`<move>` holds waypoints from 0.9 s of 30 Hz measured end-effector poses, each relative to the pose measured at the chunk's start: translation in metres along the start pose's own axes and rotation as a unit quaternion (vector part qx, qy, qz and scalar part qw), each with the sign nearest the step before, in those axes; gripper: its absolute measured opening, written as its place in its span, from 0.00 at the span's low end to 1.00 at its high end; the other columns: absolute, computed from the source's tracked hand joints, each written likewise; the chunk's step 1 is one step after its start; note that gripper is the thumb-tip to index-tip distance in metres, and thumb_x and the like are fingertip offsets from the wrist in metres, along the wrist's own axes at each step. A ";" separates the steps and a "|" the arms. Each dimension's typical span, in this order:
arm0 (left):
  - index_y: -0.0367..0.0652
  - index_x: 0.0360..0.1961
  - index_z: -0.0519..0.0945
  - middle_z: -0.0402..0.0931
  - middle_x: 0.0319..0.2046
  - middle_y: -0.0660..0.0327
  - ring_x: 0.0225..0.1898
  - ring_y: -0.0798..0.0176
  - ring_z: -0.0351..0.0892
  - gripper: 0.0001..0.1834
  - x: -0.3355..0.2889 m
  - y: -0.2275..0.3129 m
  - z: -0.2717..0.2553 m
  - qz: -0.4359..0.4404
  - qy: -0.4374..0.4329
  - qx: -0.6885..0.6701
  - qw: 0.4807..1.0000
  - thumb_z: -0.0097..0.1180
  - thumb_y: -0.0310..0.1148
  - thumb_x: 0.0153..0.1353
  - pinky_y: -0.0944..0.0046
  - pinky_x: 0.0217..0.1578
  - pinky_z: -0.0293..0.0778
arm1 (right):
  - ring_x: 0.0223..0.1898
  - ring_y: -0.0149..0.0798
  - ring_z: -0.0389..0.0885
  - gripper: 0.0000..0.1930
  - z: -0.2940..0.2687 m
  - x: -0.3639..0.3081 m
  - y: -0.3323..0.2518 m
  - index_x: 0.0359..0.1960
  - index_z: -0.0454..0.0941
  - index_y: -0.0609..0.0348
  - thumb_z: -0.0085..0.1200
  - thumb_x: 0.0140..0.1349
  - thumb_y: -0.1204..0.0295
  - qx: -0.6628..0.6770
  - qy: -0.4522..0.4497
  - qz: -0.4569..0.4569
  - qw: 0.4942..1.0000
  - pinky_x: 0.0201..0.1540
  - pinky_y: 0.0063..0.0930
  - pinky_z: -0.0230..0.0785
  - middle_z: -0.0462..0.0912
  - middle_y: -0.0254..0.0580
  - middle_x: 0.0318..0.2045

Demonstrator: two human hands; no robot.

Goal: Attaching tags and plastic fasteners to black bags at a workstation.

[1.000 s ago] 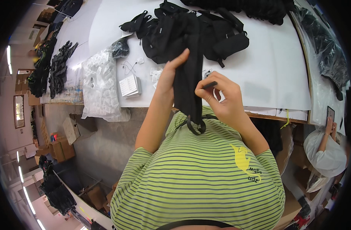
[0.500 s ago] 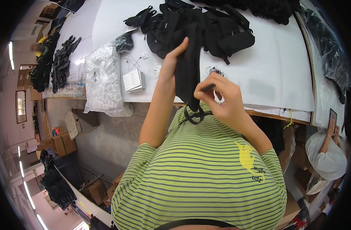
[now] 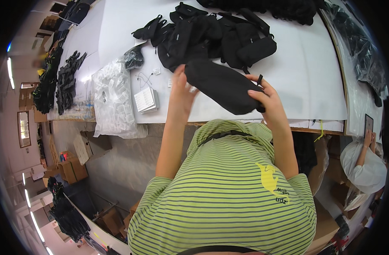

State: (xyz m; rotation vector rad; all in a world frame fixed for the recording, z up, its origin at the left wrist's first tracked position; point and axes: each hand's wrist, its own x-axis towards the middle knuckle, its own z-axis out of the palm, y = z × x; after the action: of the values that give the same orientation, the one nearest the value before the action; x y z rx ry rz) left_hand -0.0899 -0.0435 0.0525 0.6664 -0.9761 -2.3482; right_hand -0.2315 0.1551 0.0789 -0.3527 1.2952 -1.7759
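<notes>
Between my hands, over the table's front edge, I hold a long black fabric pouch, tilted with its right end lower and nearer me. My left hand grips its far left end, the thumb at the edge and the other fingers partly hidden behind it. My right hand is closed on the right end, thumb on top, with a small black strap loop poking up by the fingers. Just beyond the pouch lies a heap of similar black bags on the white tabletop.
Left on the table are a stack of white printed cards, a clear plastic bag of small white packets and a plastic-wrapped black bundle. More black goods lie further left. At the right, another person holds a tablet.
The pouch has turned from nearly upright to slanting sideways. My right hand, which was pinching a small dark piece beside it, now grips its right end; my left hand moved nearer me.
</notes>
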 end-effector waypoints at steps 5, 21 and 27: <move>0.47 0.65 0.60 0.61 0.63 0.59 0.60 0.56 0.63 0.48 -0.022 0.019 0.009 0.269 -0.177 0.343 0.882 0.72 0.32 0.41 0.56 0.57 0.63 | 0.32 0.23 0.78 0.22 -0.035 -0.003 0.018 0.56 0.70 0.66 0.49 0.61 0.68 0.126 -0.066 0.169 0.975 0.30 0.17 0.71 0.80 0.38 0.41; 0.45 0.47 0.77 0.71 0.49 0.61 0.48 0.61 0.74 0.23 -0.015 -0.043 -0.006 0.134 -0.109 0.420 0.891 0.64 0.21 0.47 0.58 0.50 0.74 | 0.48 0.36 0.73 0.42 -0.041 -0.006 0.037 0.67 0.57 0.45 0.65 0.50 0.60 -0.205 -0.207 0.164 0.942 0.55 0.30 0.63 0.74 0.44 0.48; 0.45 0.62 0.64 0.62 0.61 0.52 0.58 0.48 0.65 0.36 0.030 -0.056 -0.103 0.058 0.060 0.599 0.796 0.64 0.33 0.52 0.52 0.56 0.66 | 0.46 0.40 0.74 0.40 -0.092 0.020 0.061 0.63 0.64 0.51 0.68 0.48 0.55 -0.275 0.134 0.013 0.952 0.51 0.31 0.66 0.75 0.49 0.45</move>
State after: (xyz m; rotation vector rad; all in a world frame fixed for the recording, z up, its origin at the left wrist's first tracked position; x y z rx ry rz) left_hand -0.0647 -0.0787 -0.0607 1.1000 -2.3373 -1.2915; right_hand -0.2742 0.1932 -0.0181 -0.4052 1.9836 -1.4483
